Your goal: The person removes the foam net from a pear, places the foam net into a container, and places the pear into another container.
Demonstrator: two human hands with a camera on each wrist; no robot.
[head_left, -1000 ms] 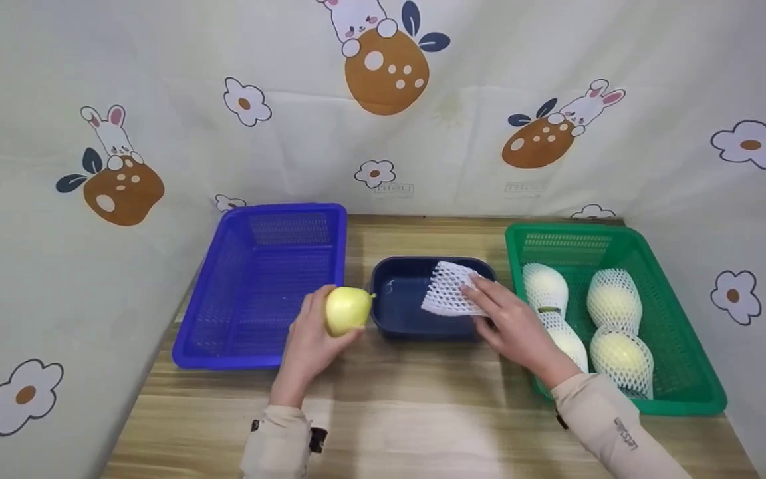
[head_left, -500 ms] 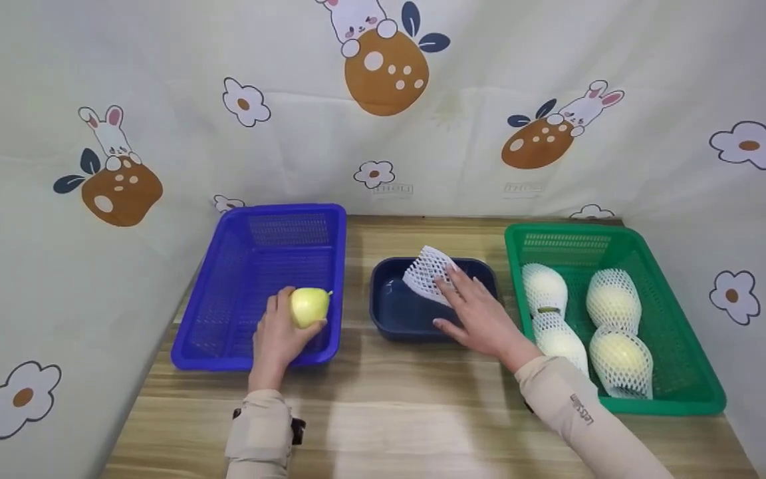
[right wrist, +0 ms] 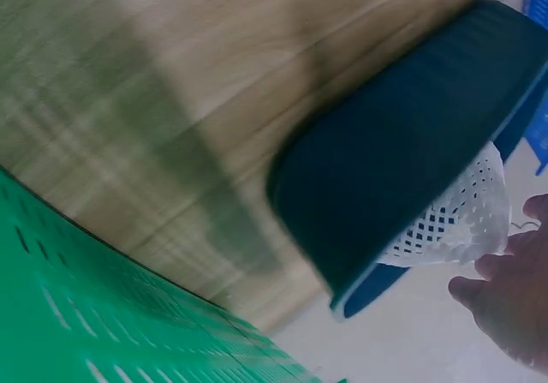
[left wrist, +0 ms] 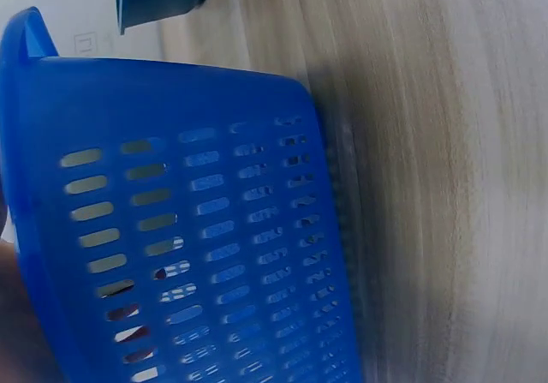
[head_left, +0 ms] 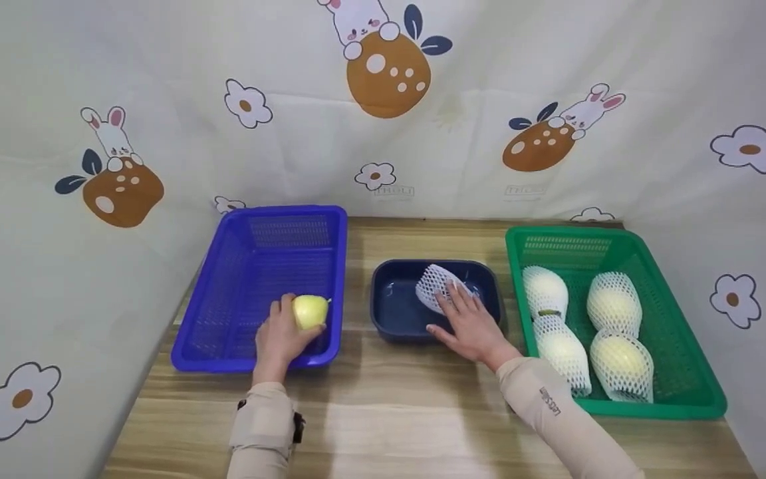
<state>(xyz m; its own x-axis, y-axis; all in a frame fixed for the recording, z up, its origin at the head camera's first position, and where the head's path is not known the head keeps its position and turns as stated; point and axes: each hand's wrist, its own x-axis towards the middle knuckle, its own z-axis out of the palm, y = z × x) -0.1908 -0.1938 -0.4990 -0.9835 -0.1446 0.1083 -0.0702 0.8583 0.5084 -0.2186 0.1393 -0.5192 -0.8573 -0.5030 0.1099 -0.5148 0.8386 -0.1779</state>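
Note:
My left hand (head_left: 278,338) holds a yellow-green pear (head_left: 310,311) with a short stem, low inside the blue basket (head_left: 187,336). The left wrist view shows mostly the slotted basket wall (left wrist: 201,203), with only a sliver of the hand (left wrist: 21,332) past its rim. Over the dark blue basin (head_left: 393,313), my right hand (head_left: 473,326) has its fingers spread and extended, the fingertips on a white foam net sleeve (head_left: 433,286). In the right wrist view the net (right wrist: 462,216) sits partly below the basin's rim, fingertips right at it.
On the right stands a green basket (head_left: 679,359) with several pears (head_left: 612,306) in white foam nets. The wooden table (head_left: 396,412) carries all three containers. Behind and at both sides hangs a printed cloth (head_left: 463,146).
My left hand has carried the pear leftward from beside the basin and down into the blue basket. My right hand has moved left with the net, spread its fingers and lowered into the basin.

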